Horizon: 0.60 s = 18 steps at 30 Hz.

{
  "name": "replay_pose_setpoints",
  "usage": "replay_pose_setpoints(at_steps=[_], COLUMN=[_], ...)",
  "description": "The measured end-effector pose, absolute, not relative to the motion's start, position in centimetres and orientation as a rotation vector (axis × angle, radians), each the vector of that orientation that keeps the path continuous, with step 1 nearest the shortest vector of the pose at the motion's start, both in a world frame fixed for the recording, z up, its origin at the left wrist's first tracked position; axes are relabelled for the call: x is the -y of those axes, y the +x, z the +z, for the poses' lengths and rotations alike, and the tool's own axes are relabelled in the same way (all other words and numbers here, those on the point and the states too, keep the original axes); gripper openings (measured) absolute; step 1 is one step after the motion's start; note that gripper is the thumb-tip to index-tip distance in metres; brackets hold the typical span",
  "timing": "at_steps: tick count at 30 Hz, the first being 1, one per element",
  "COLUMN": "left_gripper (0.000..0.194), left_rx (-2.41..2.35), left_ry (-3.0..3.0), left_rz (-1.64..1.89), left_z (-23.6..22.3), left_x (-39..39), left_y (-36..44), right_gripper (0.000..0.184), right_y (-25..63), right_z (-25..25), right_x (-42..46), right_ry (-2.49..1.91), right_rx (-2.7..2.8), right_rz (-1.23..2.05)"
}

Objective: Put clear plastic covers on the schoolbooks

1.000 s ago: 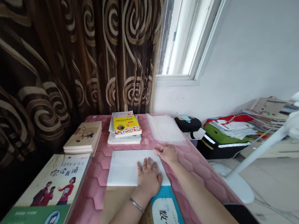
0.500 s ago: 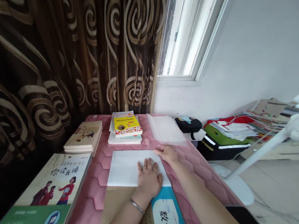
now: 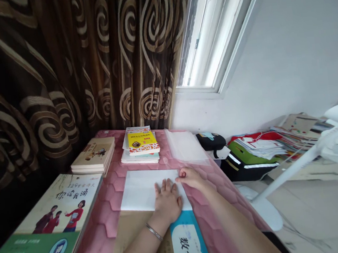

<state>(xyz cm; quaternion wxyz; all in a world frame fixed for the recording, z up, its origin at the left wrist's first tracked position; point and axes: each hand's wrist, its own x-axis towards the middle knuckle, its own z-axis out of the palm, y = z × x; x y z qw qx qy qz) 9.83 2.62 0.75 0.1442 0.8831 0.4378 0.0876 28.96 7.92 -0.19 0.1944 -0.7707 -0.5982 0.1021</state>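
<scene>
From where I stand, the work lies flat on the pink quilted cover (image 3: 107, 213): a book (image 3: 189, 245) with a brown and blue face, and a white sheet (image 3: 139, 188) at its far end. The sheet meets the printed face along a straight line; whether it lies over the book or forms part of it cannot be determined.

Left hand (image 3: 168, 203): palm down, fingers spread and extended, pressed on the right half of the sheet. It grasps nothing. The wrist carries a metal bracelet (image 3: 154, 231), and the forearm crosses above the brown part of the book.

Right hand (image 3: 191, 178): at the sheet's right edge, near the far corner. Thumb and forefinger are drawn together, with their tips at the edge. I cannot tell whether the edge is pinched between them. The sheet extends to the left of this grip — the left hand sits just beside it, nearer the person.

Surrounding items: a large green and cream book (image 3: 42, 220) to the left; small tan books (image 3: 95, 154) beyond it; a pile with a yellow-fronted book (image 3: 142, 140) on top, beyond the sheet — and clear plastic sheets (image 3: 186, 145) to the right of that pile.
</scene>
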Motion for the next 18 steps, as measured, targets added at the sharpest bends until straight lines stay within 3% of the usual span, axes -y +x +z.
replay_pose_setpoints(at_steps=[7,11,18], left_gripper=[0.056,0.042,0.038], left_rx=[-1.223,-1.293,-1.625], left_ry=[2.484,2.429,2.318], left_rz=[0.290,0.286,0.273], left_z=[0.6,1.2,2.5], left_x=[-3.4,-6.7,-12.7], left_y=[9.6,7.2,-1.0], right_gripper=[0.029,0.023,0.029], right_y=[26.7,26.0,26.3], right_z=[-0.1,-0.4,-0.6], right_x=[-9.3,-6.5,1.2], right_ry=[-2.335,-2.333,-2.212], right_rx=[1.542,1.582,1.649], right_rz=[0.160,0.124,0.258])
